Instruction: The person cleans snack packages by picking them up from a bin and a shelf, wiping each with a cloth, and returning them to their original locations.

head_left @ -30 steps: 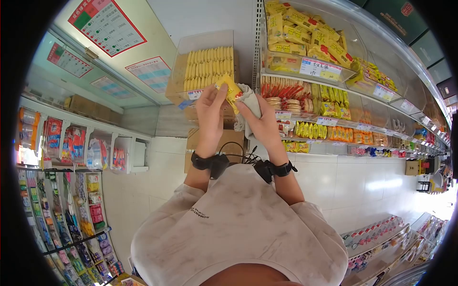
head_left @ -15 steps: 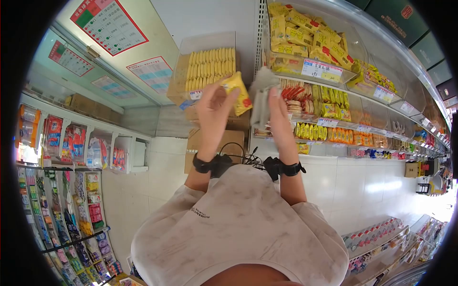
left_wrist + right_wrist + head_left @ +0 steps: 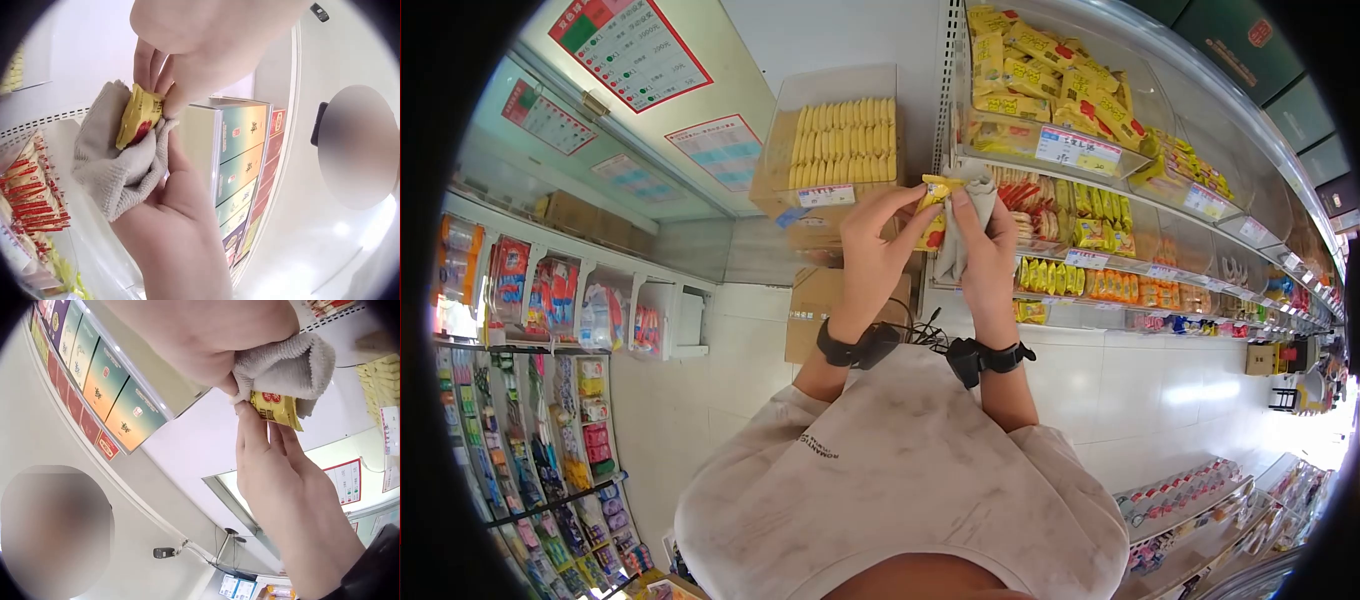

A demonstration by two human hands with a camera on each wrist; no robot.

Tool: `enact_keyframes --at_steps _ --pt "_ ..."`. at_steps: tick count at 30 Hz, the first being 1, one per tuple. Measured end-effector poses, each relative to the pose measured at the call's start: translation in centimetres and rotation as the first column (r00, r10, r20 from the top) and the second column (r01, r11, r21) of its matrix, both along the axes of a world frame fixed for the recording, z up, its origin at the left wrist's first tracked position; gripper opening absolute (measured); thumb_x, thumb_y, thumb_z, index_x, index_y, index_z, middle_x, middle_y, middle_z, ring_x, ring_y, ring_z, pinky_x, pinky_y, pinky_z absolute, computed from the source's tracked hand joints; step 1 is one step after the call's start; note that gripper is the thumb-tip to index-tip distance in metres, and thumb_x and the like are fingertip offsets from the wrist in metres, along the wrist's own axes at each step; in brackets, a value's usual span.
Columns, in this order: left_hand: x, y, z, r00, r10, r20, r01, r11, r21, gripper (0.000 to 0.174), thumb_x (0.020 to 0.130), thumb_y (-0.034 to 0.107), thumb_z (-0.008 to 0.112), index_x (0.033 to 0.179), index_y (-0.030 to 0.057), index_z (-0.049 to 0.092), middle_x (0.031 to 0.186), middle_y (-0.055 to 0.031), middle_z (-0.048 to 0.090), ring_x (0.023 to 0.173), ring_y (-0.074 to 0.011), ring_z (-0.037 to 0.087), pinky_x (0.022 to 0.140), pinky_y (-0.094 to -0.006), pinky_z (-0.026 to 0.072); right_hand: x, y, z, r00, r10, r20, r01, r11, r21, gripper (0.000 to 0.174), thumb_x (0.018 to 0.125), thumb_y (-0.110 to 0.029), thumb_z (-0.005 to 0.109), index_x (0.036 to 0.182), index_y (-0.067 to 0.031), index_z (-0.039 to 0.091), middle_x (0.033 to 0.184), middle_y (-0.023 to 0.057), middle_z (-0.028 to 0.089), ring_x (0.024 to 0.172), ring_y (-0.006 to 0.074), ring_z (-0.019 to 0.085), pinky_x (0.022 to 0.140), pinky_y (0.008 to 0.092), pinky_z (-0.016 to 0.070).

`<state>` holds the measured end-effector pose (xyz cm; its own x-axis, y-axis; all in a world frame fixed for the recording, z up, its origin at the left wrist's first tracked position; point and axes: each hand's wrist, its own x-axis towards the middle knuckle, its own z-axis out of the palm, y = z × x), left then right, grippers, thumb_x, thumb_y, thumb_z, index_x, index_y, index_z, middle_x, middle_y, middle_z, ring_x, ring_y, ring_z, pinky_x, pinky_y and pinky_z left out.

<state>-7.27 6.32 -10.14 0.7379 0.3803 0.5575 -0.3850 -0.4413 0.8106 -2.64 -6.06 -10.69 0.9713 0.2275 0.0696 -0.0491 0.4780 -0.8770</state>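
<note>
My left hand (image 3: 878, 240) pinches a small yellow snack packet (image 3: 935, 228) with red print by its edge, thumb against fingers. A grey ribbed cloth (image 3: 952, 258) is gripped in my right hand (image 3: 990, 250), thumb on top. Both hands are close together in front of the shelves, and the cloth lies against the packet. In the left wrist view, the cloth (image 3: 103, 156) is folded behind and below the packet (image 3: 140, 115). The right wrist view shows part of the packet (image 3: 281, 411) covered by the cloth (image 3: 281, 365).
A clear bin (image 3: 772, 160) with rows of yellow packets stands ahead, above a cardboard box (image 3: 810, 310). To the right, tiered shelves hold a bin of larger yellow packets (image 3: 1055, 75) and several other snacks. Black cables (image 3: 915, 325) hang below my hands. Hanging goods (image 3: 560, 290) line the left.
One second ago the cloth was against the packet. The hands then drew apart, showing the packet's printed face. Now they are together again, farther right, with cloth and packet touching.
</note>
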Motion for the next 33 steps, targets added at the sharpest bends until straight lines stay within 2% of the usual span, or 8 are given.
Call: enact_keyframes --at_steps 5,8,11,20,23,26,29,33 --pt "0.2 -0.4 -0.3 0.991 0.130 0.037 -0.134 0.982 0.134 0.032 0.084 -0.002 0.076 0.115 -0.0021 0.070 0.098 -0.0112 0.068 0.081 -0.0176 0.065 0.075 -0.0293 0.0524 0.3 0.0 -0.8 0.999 -0.031 0.027 0.031 0.999 0.011 0.023 0.099 -0.017 0.068 0.116 -0.0022 0.067 0.098 -0.0015 0.068 0.084 0.0020 0.058 0.072 0.0201 0.0475" --pt "-0.2 -1.1 0.4 0.996 0.083 -0.040 -0.086 0.995 -0.060 0.036 0.086 -0.002 0.074 0.121 -0.0039 0.067 0.106 -0.0125 0.066 0.089 -0.0194 0.065 0.079 -0.0299 0.0527 0.1 0.3 -0.5 0.993 -0.104 0.049 0.102 0.994 0.039 0.023 0.099 -0.017 0.068 0.116 -0.0012 0.067 0.099 -0.0012 0.068 0.086 0.0027 0.059 0.072 0.0203 0.0478" --pt "0.1 -1.0 0.4 0.994 0.100 0.044 -0.107 0.976 0.189 0.041 0.086 -0.004 0.072 0.126 -0.0023 0.065 0.110 -0.0133 0.065 0.094 -0.0195 0.066 0.083 -0.0306 0.0533 -0.4 0.4 0.2 0.983 -0.140 0.118 0.143 0.989 -0.022 0.024 0.101 -0.018 0.065 0.116 0.0005 0.065 0.099 -0.0011 0.067 0.087 0.0038 0.058 0.074 0.0212 0.0477" --pt "0.2 -0.5 -0.1 0.996 -0.084 -0.041 0.088 0.990 0.114 0.039 0.089 -0.001 0.069 0.127 -0.0026 0.063 0.111 -0.0130 0.063 0.095 -0.0208 0.065 0.084 -0.0298 0.0524 -0.8 0.7 -0.2 0.981 -0.001 0.193 0.042 0.977 -0.209 0.039 0.107 -0.035 0.052 0.123 0.0005 0.060 0.105 0.0006 0.062 0.095 0.0059 0.051 0.084 0.0231 0.0434" --pt "-0.1 -0.7 -0.6 0.964 -0.227 -0.136 0.220 0.974 -0.061 0.035 0.089 -0.002 0.069 0.124 -0.0024 0.065 0.109 -0.0121 0.064 0.094 -0.0195 0.065 0.083 -0.0293 0.0524 -0.1 -0.1 0.0 1.000 0.004 0.031 0.001 0.987 -0.158 0.037 0.106 -0.033 0.055 0.121 0.0005 0.062 0.103 0.0003 0.064 0.092 0.0049 0.053 0.082 0.0229 0.0450" --pt "-0.2 -1.4 -0.1 0.938 -0.345 0.014 0.297 0.784 -0.545 0.030 0.089 -0.002 0.071 0.119 -0.0021 0.066 0.106 -0.0107 0.065 0.091 -0.0178 0.065 0.079 -0.0282 0.0522 0.4 -1.1 0.4 0.998 0.065 -0.007 -0.065 0.997 -0.051 0.032 0.103 -0.028 0.061 0.118 -0.0001 0.065 0.099 -0.0005 0.066 0.089 0.0037 0.056 0.078 0.0218 0.0470" --pt "-0.1 -1.3 0.0 0.969 -0.238 -0.060 0.177 0.849 -0.498 0.022 0.092 0.000 0.070 0.113 -0.0056 0.067 0.104 -0.0085 0.067 0.103 -0.0134 0.064 0.088 -0.0249 0.0511 0.4 -1.2 1.0 0.999 0.002 0.039 0.000 0.998 -0.064 0.026 0.101 -0.023 0.065 0.114 -0.0013 0.067 0.096 -0.0020 0.068 0.084 0.0025 0.058 0.073 0.0205 0.0477" --pt "0.0 -0.5 -0.6 0.998 -0.028 -0.050 0.025 0.999 -0.047 0.018 0.088 -0.001 0.073 0.106 -0.0039 0.071 0.101 -0.0115 0.068 0.086 -0.0168 0.067 0.076 -0.0271 0.0527 0.1 -0.9 0.8 0.994 -0.093 0.049 0.093 0.996 0.001 0.023 0.101 -0.021 0.065 0.112 -0.0014 0.066 0.096 -0.0029 0.067 0.083 0.0026 0.057 0.073 0.0200 0.0476"
